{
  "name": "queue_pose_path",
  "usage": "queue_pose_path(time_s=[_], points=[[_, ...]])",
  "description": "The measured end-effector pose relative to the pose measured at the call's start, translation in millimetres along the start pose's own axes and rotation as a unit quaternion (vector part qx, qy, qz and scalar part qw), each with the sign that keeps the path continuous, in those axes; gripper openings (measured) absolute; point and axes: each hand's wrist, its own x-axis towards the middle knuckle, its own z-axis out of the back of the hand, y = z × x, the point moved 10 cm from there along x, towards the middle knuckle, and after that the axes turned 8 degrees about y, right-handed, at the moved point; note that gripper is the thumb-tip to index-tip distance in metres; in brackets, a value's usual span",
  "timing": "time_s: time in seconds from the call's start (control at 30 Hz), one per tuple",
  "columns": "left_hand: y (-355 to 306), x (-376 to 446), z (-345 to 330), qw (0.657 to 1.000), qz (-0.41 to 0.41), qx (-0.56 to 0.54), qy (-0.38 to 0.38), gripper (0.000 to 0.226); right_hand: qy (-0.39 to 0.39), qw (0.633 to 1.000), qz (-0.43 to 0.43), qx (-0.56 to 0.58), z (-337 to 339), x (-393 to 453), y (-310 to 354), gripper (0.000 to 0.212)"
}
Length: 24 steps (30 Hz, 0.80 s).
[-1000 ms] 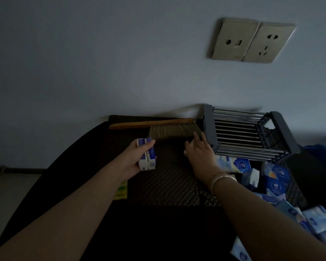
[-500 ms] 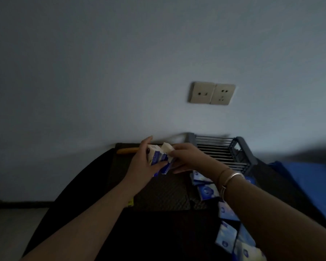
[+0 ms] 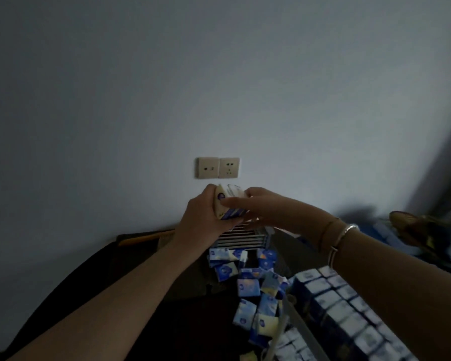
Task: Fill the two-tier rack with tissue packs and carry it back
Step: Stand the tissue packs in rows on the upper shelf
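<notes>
Both hands hold a small bundle of blue-and-white tissue packs (image 3: 228, 201) lifted above the table, in front of the wall. My left hand (image 3: 202, 217) grips the bundle from the left and below. My right hand (image 3: 258, 204) pinches it from the right, a bracelet on that wrist. Behind and below the hands, the slatted top of the dark rack (image 3: 241, 237) shows partly; its lower tier is hidden. Several loose tissue packs (image 3: 255, 282) lie scattered on the dark table (image 3: 130, 295).
A tightly filled row of tissue packs (image 3: 349, 313) sits at the lower right. A wooden brush handle (image 3: 146, 237) lies along the table's back edge. A double wall socket (image 3: 217, 167) is above the hands. Blue fabric and a patterned item (image 3: 422, 230) are at the far right.
The view has tilted and pulled back. Both hands have risen with the tissue packs, from table height to just under the wall socket, still joined on the bundle.
</notes>
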Motion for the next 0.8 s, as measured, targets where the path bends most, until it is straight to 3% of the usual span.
queue_pose_path(time_s=[0.23,0.3,0.4,0.53,0.67,0.8], points=[[-130,6,-110,0.998,-0.039,-0.001,0.043,0.061,-0.045,0.999,0.025,0.015,99,-124,-56,0.01],[-158,6,-161,0.993,-0.006,-0.045,0.107,0.066,-0.054,0.996,0.035,0.055,132,-158,-90,0.007],[-190,-5,-236,0.966,0.027,-0.12,0.229,0.074,-0.09,0.993,0.021,0.079,185,-203,-150,0.032],[-189,-23,-306,0.946,0.061,-0.031,0.316,0.063,-0.139,0.986,-0.037,-0.081,237,-243,-217,0.042],[-161,-31,-326,0.952,0.06,0.115,0.278,0.038,-0.09,0.979,-0.043,-0.177,233,-240,-266,0.046],[-142,-45,-329,0.928,0.057,0.239,0.279,0.048,-0.034,0.968,-0.001,-0.247,194,-211,-284,0.056]])
